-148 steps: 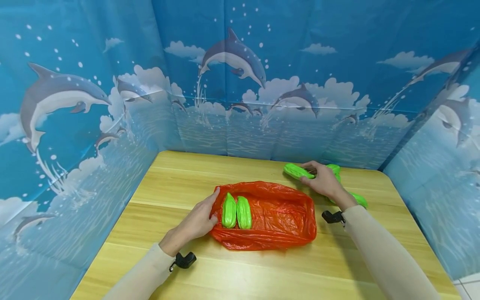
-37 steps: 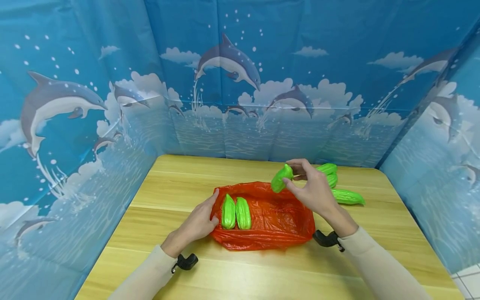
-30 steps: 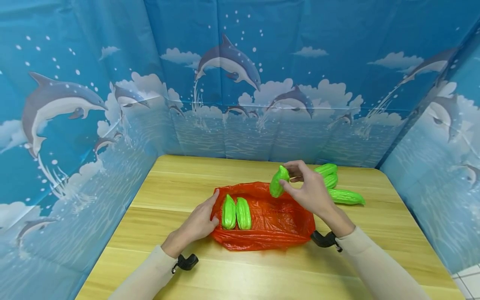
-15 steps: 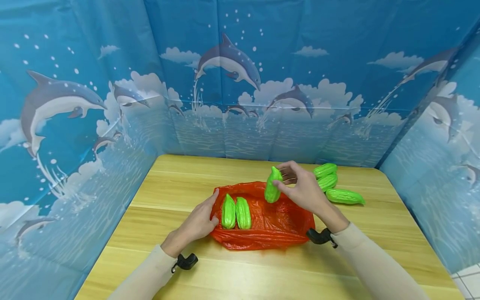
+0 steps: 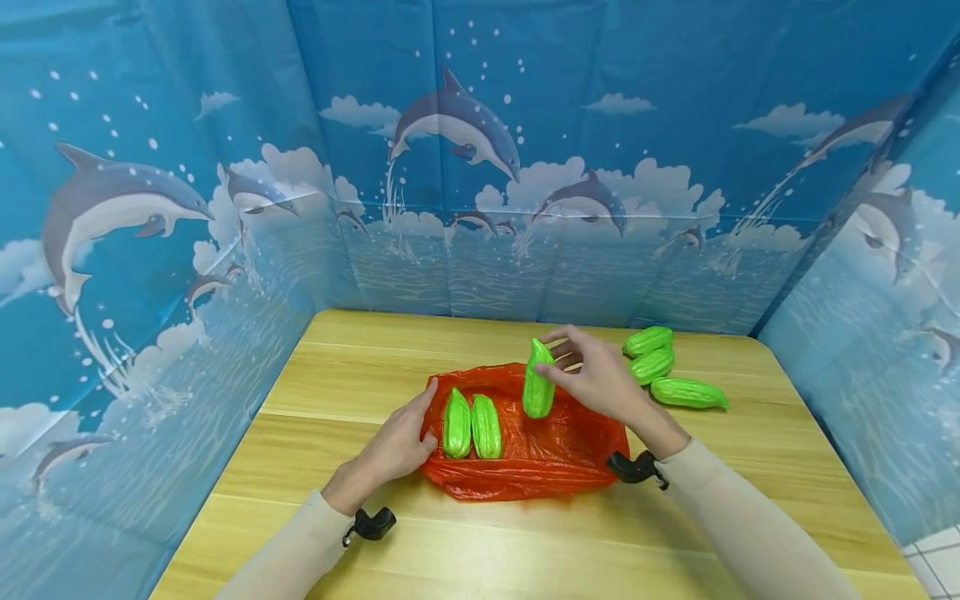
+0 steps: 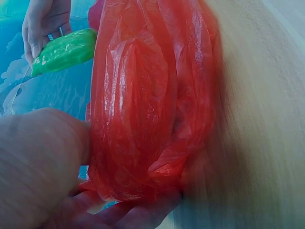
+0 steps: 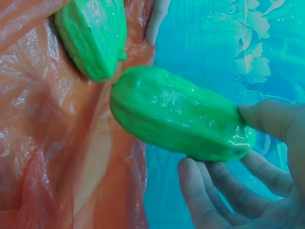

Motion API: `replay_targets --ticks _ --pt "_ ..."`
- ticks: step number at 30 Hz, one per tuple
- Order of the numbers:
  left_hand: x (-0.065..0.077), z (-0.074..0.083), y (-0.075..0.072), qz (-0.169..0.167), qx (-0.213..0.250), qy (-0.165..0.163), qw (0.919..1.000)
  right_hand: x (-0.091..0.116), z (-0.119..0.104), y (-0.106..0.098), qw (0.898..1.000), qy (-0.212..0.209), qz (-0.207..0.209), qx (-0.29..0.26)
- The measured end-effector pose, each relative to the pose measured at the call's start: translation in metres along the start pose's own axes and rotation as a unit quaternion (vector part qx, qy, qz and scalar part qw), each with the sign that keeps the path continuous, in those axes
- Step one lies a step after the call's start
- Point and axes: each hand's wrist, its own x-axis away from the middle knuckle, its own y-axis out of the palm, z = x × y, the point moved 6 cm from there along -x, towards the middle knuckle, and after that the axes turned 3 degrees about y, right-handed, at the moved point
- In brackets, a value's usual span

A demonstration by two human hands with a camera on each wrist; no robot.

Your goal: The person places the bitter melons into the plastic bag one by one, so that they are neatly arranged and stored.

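My right hand point(image 5: 596, 375) pinches a bright green, ridged bitter melon point(image 5: 537, 392) near its pointed end, thumb on one side and fingers on the other. The melon hangs blunt end down over the middle of an opened red plastic bag point(image 5: 517, 479). In the right wrist view the held bitter melon point(image 7: 176, 114) is seen lengthwise, gripped at its right end. My left hand point(image 5: 397, 437) holds the left end of the bag between thumb and fingers. Inside the bag, a left bitter melon point(image 5: 457, 425) and a right bitter melon point(image 5: 487, 427) lie side by side.
On the wooden table point(image 5: 450, 550), a back bitter melon point(image 5: 648, 340), a middle bitter melon point(image 5: 652, 365) and a front bitter melon point(image 5: 690, 393) lie right of the bag. A dolphin-print curtain point(image 5: 465, 250) encloses the table's back and sides.
My right hand has brought one bitter melon from the back right of the table leftward over the bag, turning it upright and lowering it slightly. The left hand has stayed on the bag.
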Motion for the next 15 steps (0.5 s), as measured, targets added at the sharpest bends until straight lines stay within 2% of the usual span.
replay_targets --ticks 15 --pt "0.000 -0.002 0.000 0.002 -0.003 0.001 1.0000 -0.007 0.003 0.017 0.998 0.021 -0.055 -0.020"
